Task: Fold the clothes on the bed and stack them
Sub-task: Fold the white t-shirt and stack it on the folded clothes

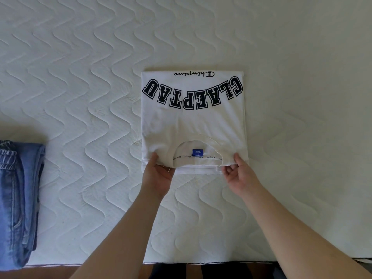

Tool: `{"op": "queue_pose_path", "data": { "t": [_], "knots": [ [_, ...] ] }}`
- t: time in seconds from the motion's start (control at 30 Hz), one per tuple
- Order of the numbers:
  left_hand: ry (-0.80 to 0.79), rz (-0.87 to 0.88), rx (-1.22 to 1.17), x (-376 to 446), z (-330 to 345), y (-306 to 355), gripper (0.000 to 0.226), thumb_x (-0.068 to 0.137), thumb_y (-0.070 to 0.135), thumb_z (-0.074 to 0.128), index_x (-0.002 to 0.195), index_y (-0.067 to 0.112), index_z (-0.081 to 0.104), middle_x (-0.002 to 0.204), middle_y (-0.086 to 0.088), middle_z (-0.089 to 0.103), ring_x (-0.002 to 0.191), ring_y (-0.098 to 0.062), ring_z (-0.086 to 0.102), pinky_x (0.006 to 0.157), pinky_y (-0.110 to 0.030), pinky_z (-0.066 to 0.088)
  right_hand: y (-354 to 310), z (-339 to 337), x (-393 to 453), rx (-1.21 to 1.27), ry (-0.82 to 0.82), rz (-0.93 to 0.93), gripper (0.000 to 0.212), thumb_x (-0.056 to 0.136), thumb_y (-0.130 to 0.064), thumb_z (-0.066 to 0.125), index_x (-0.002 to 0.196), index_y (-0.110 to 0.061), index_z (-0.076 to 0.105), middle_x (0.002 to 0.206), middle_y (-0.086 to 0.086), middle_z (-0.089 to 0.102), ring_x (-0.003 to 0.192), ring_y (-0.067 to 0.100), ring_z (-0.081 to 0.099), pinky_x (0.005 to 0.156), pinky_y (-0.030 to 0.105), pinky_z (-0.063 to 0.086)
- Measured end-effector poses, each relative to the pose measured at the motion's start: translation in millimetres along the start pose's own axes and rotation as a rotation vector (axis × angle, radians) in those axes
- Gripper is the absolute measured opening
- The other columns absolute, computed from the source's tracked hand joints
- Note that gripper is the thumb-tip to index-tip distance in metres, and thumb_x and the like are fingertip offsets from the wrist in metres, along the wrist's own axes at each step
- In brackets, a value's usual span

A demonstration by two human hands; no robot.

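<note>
Hands palm-up at frame centre, left hand (159, 174) and right hand (238, 172) each pinching near edge of folded shirt (193, 121) on bed (80, 77), "CLAEPTAU" print upside down, blue neck tag (197, 152), jeans (18, 198) folded at left.

One folded white cotton T-shirt (193, 121) with black block lettering and one small blue neck label (197, 152); one folded pair of blue denim jeans (18, 202) at the left edge. Two bare hands, left (159, 176) and right (239, 174), each at the shirt's near edge. One white quilted mattress (80, 77) with a wavy stitch pattern carries both garments.
</note>
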State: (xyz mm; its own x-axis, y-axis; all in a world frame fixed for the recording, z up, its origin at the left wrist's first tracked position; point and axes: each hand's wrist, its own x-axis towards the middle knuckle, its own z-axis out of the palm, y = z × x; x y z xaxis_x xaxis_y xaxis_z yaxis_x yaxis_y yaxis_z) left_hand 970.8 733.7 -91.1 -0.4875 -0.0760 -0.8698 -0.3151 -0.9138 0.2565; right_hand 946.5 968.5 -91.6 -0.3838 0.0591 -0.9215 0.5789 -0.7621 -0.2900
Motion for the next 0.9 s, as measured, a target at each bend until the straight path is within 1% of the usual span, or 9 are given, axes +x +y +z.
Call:
{"op": "queue_pose_path", "data": {
  "t": [0.13,0.23,0.33,0.4,0.47,0.53,0.63,0.8,0.9],
  "knots": [
    [0.034,-0.091,0.021,-2.6,-1.5,-8.0,0.035,0.101,0.029,0.046,0.127,0.010,0.058,0.122,-0.014,0.068,0.110,-0.029,0.067,0.085,-0.044,0.058,6.3,-4.7,-0.2,-0.114,0.045,0.026,0.020,0.101,-0.026,0.051,0.106,-0.010,0.062,0.091,0.007,0.075,0.085,0.019,0.072,0.072,0.033,0.060],
    [0.175,-0.077,0.264,-3.0,-1.1,-10.2,0.032,0.101,0.031,0.047,0.117,0.006,0.058,0.106,-0.016,0.073,0.095,-0.032,0.072,0.076,-0.043,0.061,6.0,-9.5,0.8,-0.539,0.149,-0.030,0.026,0.101,-0.032,0.050,0.095,-0.010,0.062,0.084,0.006,0.073,0.071,0.015,0.069,0.056,0.026,0.054],
    [0.388,0.118,0.633,-7.7,-8.2,-4.3,0.031,0.101,0.035,0.049,0.098,0.007,0.063,0.085,-0.012,0.074,0.074,-0.024,0.073,0.061,-0.034,0.058,-3.9,-22.9,0.5,-0.965,0.295,-0.259,0.037,0.100,-0.035,0.047,0.080,-0.009,0.064,0.067,0.004,0.065,0.055,0.019,0.061,0.052,0.030,0.046],
    [0.537,0.316,0.937,-11.8,-16.8,2.4,0.033,0.097,0.042,0.053,0.087,0.012,0.062,0.073,-0.008,0.069,0.066,-0.024,0.068,0.054,-0.032,0.052,-12.4,-37.3,1.1,-1.196,0.431,-0.507,0.036,0.099,-0.036,0.047,0.082,-0.009,0.063,0.076,0.006,0.066,0.074,0.028,0.062,0.065,0.035,0.044],
    [0.623,0.544,1.171,-12.9,-24.0,9.3,0.032,0.093,0.046,0.056,0.088,0.014,0.053,0.076,-0.004,0.062,0.071,-0.027,0.060,0.055,-0.032,0.044,-20.0,-42.8,1.9,-1.169,0.495,-0.642,0.021,0.097,-0.032,0.053,0.096,-0.013,0.061,0.088,0.002,0.064,0.089,0.029,0.061,0.071,0.029,0.037],
    [0.607,0.696,1.267,-7.9,-27.5,20.6,0.032,0.091,0.043,0.060,0.101,0.013,0.051,0.096,-0.007,0.059,0.089,-0.028,0.056,0.070,-0.037,0.046,-26.8,-37.6,8.2,-1.100,0.431,-0.663,0.032,0.095,-0.029,0.059,0.119,-0.008,0.058,0.103,0.006,0.064,0.102,0.028,0.060,0.080,0.026,0.039],
    [0.512,0.581,1.489,10.3,-25.2,40.5,0.051,0.091,0.045,0.062,0.125,0.009,0.053,0.122,-0.015,0.056,0.114,-0.034,0.050,0.098,-0.045,0.041,-36.8,-24.4,20.3,-1.209,0.346,-0.642,0.056,0.091,-0.035,0.065,0.134,-0.002,0.050,0.115,0.015,0.062,0.108,0.029,0.058,0.096,0.036,0.044],
    [0.261,0.325,1.523,26.6,-19.3,65.0,0.036,0.091,0.034,0.067,0.109,0.004,0.067,0.092,-0.007,0.068,0.095,-0.029,0.065,0.075,-0.032,0.045,-46.3,-7.8,32.3,-1.282,0.288,-0.445,0.050,0.084,-0.044,0.071,0.112,-0.003,0.064,0.099,0.007,0.069,0.077,0.018,0.060,0.059,0.027,0.041],
    [0.213,0.270,1.450,25.4,-16.3,68.0,0.035,0.090,0.030,0.068,0.114,0.004,0.066,0.093,-0.005,0.066,0.086,-0.021,0.061,0.073,-0.028,0.045,-51.5,-3.5,34.4,-1.426,0.239,-0.413,0.044,0.090,-0.043,0.064,0.107,-0.002,0.064,0.090,0.007,0.063,0.075,0.023,0.056,0.057,0.029,0.036]
  ]
}}
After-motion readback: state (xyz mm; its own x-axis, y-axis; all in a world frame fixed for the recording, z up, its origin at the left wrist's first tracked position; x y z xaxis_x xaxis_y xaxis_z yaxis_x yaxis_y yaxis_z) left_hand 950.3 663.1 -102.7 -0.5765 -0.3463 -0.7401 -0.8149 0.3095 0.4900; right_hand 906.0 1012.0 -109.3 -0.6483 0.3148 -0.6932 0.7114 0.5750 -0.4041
